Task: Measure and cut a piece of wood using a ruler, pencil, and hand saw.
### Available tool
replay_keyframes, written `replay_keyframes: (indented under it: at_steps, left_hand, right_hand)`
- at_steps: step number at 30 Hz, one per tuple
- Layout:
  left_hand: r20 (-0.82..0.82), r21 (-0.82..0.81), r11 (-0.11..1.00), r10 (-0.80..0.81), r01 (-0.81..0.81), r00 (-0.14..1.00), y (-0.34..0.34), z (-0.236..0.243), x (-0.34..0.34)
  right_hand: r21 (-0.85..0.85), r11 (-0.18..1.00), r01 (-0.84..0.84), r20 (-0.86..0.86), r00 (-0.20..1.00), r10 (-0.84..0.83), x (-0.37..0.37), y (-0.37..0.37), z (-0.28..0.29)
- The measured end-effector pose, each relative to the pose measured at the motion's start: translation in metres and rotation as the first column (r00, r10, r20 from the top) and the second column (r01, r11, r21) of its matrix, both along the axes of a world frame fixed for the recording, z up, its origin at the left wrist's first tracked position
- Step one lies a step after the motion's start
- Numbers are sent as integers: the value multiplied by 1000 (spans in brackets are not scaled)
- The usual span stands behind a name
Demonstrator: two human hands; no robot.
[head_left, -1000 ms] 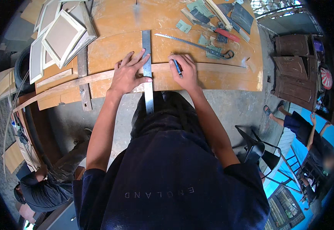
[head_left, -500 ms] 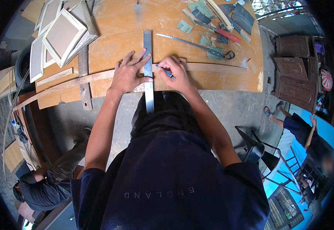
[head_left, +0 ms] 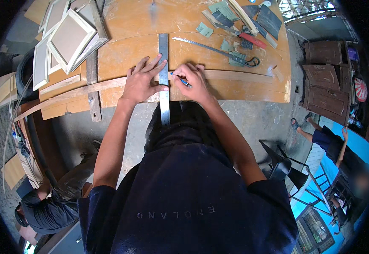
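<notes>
A steel ruler [head_left: 163, 44] lies crosswise over a long thin wooden strip [head_left: 237, 75], its near end sticking out past the table edge. My left hand [head_left: 144, 80] lies on the strip with fingers spread, fingertips and thumb resting on the ruler. Just right of the ruler, my right hand [head_left: 193, 82] pinches a blue pen [head_left: 185, 83], its point close to the ruler's edge above the strip. Whether the point touches the wood is too small to tell.
On the wooden table [head_left: 129, 51] lie a handsaw [head_left: 218, 51], a red-handled tool [head_left: 253, 40] and sandpaper pieces [head_left: 204, 29] at right. White frames [head_left: 71, 40] are stacked at left. A black chair [head_left: 279, 167] stands behind right. Other people [head_left: 51, 211] are at both sides.
My right hand has shifted slightly left, bringing the pen nearer to the ruler's edge. The ruler and my left hand have stayed in place.
</notes>
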State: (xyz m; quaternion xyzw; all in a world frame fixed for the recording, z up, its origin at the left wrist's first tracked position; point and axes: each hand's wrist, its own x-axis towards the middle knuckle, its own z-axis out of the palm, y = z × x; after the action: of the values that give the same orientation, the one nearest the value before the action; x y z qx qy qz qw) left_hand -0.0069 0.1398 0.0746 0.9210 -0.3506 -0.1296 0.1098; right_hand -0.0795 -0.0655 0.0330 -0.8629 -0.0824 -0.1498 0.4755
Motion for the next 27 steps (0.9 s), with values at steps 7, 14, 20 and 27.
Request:
replay_keyframes:
  at_steps: [7,14,20,27]
  left_hand:
    - [-7,-8,1000,2,-2,1000,0,1,0]
    - [-11,-5,1000,4,-4,1000,-1,2,0]
    - [-4,9,1000,6,-6,1000,-1,3,-1]
    - [-5,-16,1000,8,-8,1000,-1,1,2]
  right_hand:
    - [-8,1000,-10,-22,1000,10,0,-1,-3]
    - [-15,1000,-20,-16,1000,19,0,-2,-1]
    - [6,993,-117,-71,991,117,-3,-10,1]
    - [56,959,-277,-162,946,282,-3,-20,4]
